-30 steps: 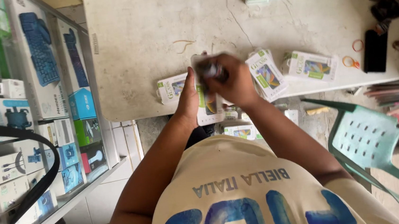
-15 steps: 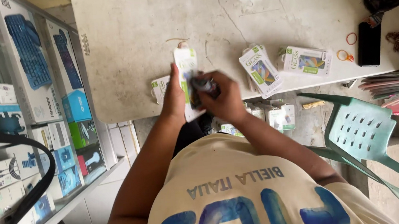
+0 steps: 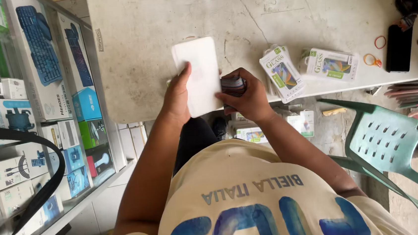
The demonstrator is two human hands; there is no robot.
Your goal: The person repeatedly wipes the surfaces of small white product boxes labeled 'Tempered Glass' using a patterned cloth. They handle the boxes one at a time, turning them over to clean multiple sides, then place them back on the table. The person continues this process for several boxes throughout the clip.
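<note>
Over the near edge of the white table (image 3: 165, 61), the left hand (image 3: 177, 97) has raised the flat white packet (image 3: 200, 76) higher, blank side up, grip pinching its edge. Beside it, the right hand (image 3: 247, 97) stays closed around a dark bundle (image 3: 232, 85).

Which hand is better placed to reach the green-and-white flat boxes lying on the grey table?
Right hand, probably: it is nearer the green-and-white flat boxes, though it grips a small dark object. The left hand holds a white flat rectangular pack.
</note>
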